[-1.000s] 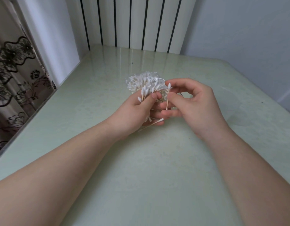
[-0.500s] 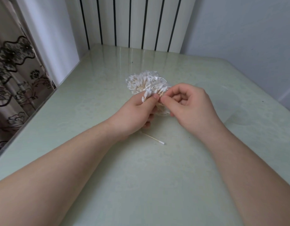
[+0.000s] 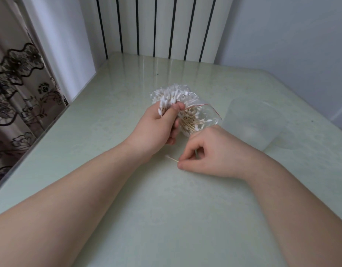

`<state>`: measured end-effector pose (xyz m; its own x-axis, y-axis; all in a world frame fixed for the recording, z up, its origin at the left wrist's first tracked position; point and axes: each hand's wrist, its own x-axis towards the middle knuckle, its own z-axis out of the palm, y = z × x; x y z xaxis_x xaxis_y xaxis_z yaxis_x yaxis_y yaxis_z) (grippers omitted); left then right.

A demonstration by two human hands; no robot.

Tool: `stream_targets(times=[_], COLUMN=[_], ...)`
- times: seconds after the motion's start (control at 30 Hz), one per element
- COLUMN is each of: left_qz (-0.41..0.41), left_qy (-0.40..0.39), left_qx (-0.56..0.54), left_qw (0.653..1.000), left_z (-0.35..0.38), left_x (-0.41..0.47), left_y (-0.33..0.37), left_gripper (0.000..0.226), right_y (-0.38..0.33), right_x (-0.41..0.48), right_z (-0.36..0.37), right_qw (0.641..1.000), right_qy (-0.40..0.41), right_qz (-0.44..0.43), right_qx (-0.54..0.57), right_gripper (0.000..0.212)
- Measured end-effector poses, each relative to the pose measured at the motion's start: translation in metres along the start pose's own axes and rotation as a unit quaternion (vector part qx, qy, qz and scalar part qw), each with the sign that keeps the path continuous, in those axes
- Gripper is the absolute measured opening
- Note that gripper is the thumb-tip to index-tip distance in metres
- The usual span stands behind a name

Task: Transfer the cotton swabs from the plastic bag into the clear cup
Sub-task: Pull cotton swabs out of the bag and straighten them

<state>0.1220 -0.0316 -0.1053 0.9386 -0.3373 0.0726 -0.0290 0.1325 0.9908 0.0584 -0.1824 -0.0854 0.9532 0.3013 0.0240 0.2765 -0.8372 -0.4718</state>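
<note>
Grips bag (image 3: pixel 202 110) of swabs (image 3: pixel 172 96) in left hand (image 3: pixel 156 130); pinches loose swab (image 3: pixel 171 158) on desk (image 3: pixel 166 218) with right hand (image 3: pixel 210 153), cup (image 3: pixel 251 122) nearby.

The worktop (image 3: pixel 166 218) is pale green and glossy, and soft light reflects at its far end. Behind it stands a white panel (image 3: pixel 158 26) with thin black vertical stripes. A plain bluish wall (image 3: pixel 291 35) is at the right, a flowered curtain (image 3: pixel 18 83) at the left.

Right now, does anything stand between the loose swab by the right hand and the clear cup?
Nothing visible: only bare table between the loose swab, pinched by the right hand, and the clear cup.
</note>
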Motion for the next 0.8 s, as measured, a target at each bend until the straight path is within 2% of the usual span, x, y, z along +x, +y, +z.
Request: stream_targets(times=[0.17,0.23,0.3,0.4,0.47,0.6,0.67,0.8], left_qz=[0.009,0.020,0.025,0.033,0.048,0.063,0.066,0.031], left_qy=[0.027,0.042,0.053,0.047,0.017,-0.035,-0.050,-0.048], left_qx=[0.017,0.034,0.041,0.047,0.061,0.087,0.086,0.069], left_qw=[0.999,0.998,0.997,0.997,0.997,0.994,0.993,0.996], left_z=[-0.002,-0.004,-0.005,-0.005,-0.004,0.000,0.000,0.001], left_x=[0.002,0.004,0.006,0.004,0.002,-0.002,-0.001,-0.001], left_y=[0.002,0.000,-0.002,-0.002,-0.002,-0.003,-0.003,-0.001], left_gripper=[0.016,0.014,0.016,0.026,0.039,0.036,0.042,0.035], right_y=[-0.003,0.000,0.005,0.007,0.005,0.000,0.000,-0.002], right_x=[-0.001,0.000,0.003,0.007,0.008,0.011,0.013,0.011], right_z=[0.000,-0.002,-0.004,-0.006,-0.007,-0.003,-0.001,0.001], right_qw=[0.999,0.998,0.992,0.964,0.943,0.922,0.914,0.909], right_qy=[0.010,0.042,0.115,0.236,0.271,0.255,0.244,0.253], right_qz=[0.008,0.026,0.056,0.070,0.075,0.071,0.056,0.022], right_qx=[-0.048,-0.048,0.004,0.096,0.178,0.283,0.320,0.330], right_gripper=[0.007,0.006,0.005,0.007,0.010,0.012,0.013,0.016])
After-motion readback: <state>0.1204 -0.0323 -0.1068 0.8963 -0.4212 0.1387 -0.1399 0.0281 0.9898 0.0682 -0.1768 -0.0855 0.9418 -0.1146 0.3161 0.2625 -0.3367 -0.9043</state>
